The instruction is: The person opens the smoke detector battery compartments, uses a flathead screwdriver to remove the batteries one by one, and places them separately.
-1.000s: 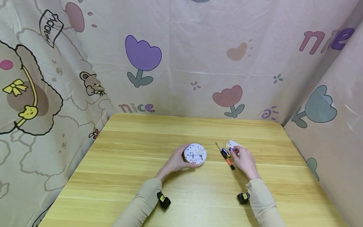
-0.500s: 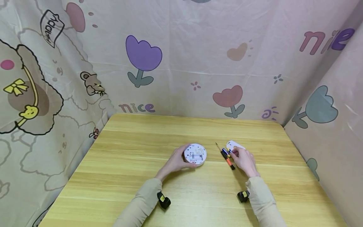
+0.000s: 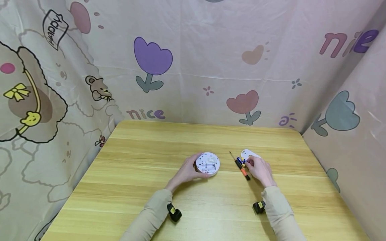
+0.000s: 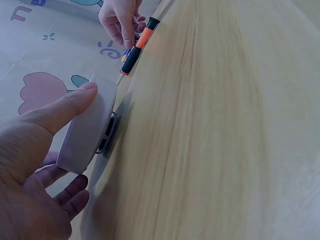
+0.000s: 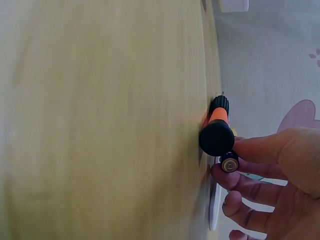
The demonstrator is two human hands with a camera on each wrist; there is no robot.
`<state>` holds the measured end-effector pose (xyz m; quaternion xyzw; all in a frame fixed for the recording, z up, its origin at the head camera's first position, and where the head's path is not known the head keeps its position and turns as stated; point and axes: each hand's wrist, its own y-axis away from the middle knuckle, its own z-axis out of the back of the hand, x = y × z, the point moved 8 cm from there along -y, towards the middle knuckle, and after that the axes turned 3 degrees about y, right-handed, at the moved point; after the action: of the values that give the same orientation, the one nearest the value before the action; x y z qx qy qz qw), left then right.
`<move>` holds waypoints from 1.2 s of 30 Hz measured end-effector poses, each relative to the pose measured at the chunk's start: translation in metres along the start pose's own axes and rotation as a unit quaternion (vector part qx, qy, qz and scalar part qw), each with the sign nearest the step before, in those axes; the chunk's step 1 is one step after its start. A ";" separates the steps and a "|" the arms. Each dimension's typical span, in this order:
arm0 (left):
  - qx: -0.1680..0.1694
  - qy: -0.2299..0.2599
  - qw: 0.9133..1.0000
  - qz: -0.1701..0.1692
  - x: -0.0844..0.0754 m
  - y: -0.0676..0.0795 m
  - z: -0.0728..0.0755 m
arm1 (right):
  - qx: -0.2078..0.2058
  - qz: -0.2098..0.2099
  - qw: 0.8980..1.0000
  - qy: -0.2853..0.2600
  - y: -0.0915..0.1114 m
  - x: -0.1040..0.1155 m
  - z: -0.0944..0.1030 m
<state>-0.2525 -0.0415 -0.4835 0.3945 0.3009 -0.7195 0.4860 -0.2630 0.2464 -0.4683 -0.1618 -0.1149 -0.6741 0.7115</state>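
Observation:
A round white device (image 3: 208, 163), its battery compartment facing up, is held by my left hand (image 3: 189, 169) with thumb and fingers around its sides. In the left wrist view, the device (image 4: 90, 127) shows edge-on, tilted, with a metal bracket at its underside. My right hand (image 3: 260, 170) pinches a small dark battery (image 5: 230, 162) between thumb and fingers, just beside a screwdriver. The black-and-orange screwdriver (image 3: 242, 170) lies on the table with another blue battery (image 3: 239, 160) close by. Behind the right fingers lies a white oval cover (image 3: 246, 153), partly hidden.
The wooden table (image 3: 135, 160) extends around both hands. A printed curtain (image 3: 193, 60) hangs behind it and along both sides. Black wrist cameras (image 3: 174, 213) hang at the sleeves.
My right hand has shifted slightly, bringing the pinched battery off the white cover toward the screwdriver and the other battery. The left hand and the device have stayed put.

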 end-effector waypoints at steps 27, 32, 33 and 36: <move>0.002 -0.004 1.000 0.007 0.001 0.000 0.000 | -0.003 0.006 1.000 -0.029 0.002 -0.005 0.003; 0.002 -0.004 1.000 0.005 0.001 0.000 0.000 | -0.026 0.001 0.998 -0.055 0.001 -0.011 0.009; 0.002 -0.003 1.000 0.005 0.001 0.000 0.000 | -0.031 0.002 0.998 -0.057 0.001 -0.013 0.010; 0.002 -0.002 1.000 0.003 0.001 0.000 0.000 | -0.044 0.002 0.997 -0.061 0.000 -0.018 0.014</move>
<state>-0.2532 -0.0422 -0.4845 0.3949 0.2976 -0.7194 0.4878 -0.2632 0.2683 -0.4626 -0.2339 -0.1278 -0.6663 0.6965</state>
